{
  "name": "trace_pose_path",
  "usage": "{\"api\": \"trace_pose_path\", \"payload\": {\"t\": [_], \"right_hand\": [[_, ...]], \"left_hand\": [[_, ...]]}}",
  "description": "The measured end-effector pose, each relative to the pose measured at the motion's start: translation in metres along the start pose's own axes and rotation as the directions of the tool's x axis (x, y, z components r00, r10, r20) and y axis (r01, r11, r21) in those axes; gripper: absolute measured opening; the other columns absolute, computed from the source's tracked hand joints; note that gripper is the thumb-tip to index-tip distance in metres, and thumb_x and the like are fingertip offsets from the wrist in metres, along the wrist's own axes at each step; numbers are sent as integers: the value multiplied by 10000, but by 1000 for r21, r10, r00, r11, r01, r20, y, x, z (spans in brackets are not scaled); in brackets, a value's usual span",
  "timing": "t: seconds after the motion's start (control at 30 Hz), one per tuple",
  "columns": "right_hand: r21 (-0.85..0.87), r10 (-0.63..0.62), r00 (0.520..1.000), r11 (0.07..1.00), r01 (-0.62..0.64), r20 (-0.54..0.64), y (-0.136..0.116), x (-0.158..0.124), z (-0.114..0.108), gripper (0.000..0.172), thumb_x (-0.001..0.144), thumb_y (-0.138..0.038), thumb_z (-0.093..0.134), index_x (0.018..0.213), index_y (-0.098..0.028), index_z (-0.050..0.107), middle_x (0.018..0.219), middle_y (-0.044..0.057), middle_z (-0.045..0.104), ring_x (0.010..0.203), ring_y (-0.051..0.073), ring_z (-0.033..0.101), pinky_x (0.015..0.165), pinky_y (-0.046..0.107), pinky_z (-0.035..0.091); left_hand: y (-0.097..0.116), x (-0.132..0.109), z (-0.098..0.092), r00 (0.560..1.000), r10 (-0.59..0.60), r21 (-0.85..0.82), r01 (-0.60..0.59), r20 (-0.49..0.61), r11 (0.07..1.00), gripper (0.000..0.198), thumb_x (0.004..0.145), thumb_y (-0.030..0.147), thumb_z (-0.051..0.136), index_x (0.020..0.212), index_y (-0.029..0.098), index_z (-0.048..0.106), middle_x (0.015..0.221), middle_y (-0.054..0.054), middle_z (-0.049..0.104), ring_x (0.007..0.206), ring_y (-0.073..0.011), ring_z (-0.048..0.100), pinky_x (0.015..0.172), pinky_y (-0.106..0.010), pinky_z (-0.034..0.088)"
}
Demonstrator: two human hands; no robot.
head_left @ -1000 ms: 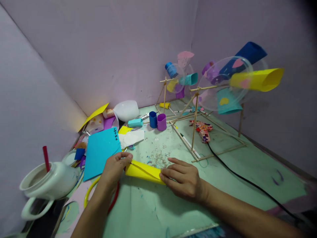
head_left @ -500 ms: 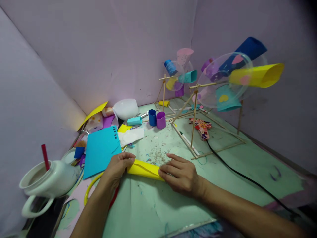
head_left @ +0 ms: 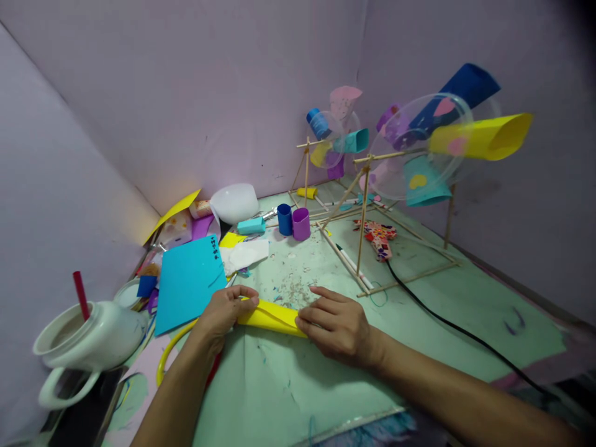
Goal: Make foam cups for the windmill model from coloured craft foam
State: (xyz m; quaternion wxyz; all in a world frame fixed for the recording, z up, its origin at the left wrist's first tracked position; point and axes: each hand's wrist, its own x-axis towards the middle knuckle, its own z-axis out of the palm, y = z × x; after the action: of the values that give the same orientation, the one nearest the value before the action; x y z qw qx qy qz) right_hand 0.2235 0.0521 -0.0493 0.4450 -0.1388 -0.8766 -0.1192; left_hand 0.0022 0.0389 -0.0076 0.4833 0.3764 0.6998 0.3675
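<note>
A yellow foam sheet (head_left: 272,320), rolled into a flattened tube with an overlapping edge, lies across the table in front of me. My left hand (head_left: 227,311) grips its left end, thumb and fingers closed around it. At the other end my right hand (head_left: 338,326) has its fingers closed over the tube, the index finger raised off it. Beyond my hands stand a short blue tube (head_left: 284,220) and a purple tube (head_left: 301,224), side by side. Left of them lies a small turquoise tube (head_left: 251,225).
Two stick-frame wheels with coloured foam scoops stand at the right; the nearer wheel (head_left: 419,146) is larger. A patterned glue gun (head_left: 379,239) trails a black cord (head_left: 447,320). At left are a blue foam sheet (head_left: 189,285), a white jug (head_left: 100,329), and yellow-handled scissors (head_left: 170,351) partly behind my forearm.
The view has shifted very slightly. Both hands keep their hold on the yellow roll, with almost no movement.
</note>
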Motion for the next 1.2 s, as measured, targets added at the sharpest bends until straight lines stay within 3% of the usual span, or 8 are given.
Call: {"api": "trace_pose_path", "payload": {"t": [0.33,0.6,0.77,0.9,1.0,1.2], "right_hand": [[18,4,1000,1000,-4,0,-1,1,1,175,827,-68,504,764,-175,628,669,-2,692,597,111,599,936,339,475],[43,91,995,995,-89,-34,-3,2,2,142,800,-87,527,800,-190,625,705,-10,719,577,102,613,900,348,499],[123,170,984,979,-162,-50,-1,3,2,154,767,-81,519,780,-187,630,704,8,719,593,116,637,760,302,546],[374,326,945,878,-299,-7,0,4,5,143,763,-114,506,781,-168,637,705,48,700,625,125,650,559,209,525],[518,433,901,778,-355,-34,-3,7,9,119,756,-128,530,770,-157,644,707,62,685,610,119,635,563,206,529],[623,576,817,654,-430,-40,-12,36,3,173,681,-71,537,731,-139,688,706,64,682,570,108,611,531,196,518]], "left_hand": [[1,1,2,1000,-17,-33,16,-7,999,308,474,226,725,753,138,629,517,-1,623,472,-150,560,485,-241,378],[2,-1,4,999,-18,-78,15,-44,997,363,444,233,698,782,170,583,495,32,584,454,-150,542,470,-242,367],[1,-1,5,999,-24,-111,20,-37,994,365,455,220,700,795,176,574,516,30,593,464,-157,557,475,-248,376],[-3,3,2,999,-36,-157,35,-1,987,412,439,233,742,807,178,563,517,19,608,480,-168,574,474,-241,385],[-3,3,-1,997,-66,-201,72,37,977,448,437,217,754,832,181,547,558,-3,639,484,-172,589,470,-239,401],[6,-3,-4,987,-115,-313,145,113,939,466,442,95,725,860,161,529,601,-21,643,504,-168,613,491,-242,458]]}}
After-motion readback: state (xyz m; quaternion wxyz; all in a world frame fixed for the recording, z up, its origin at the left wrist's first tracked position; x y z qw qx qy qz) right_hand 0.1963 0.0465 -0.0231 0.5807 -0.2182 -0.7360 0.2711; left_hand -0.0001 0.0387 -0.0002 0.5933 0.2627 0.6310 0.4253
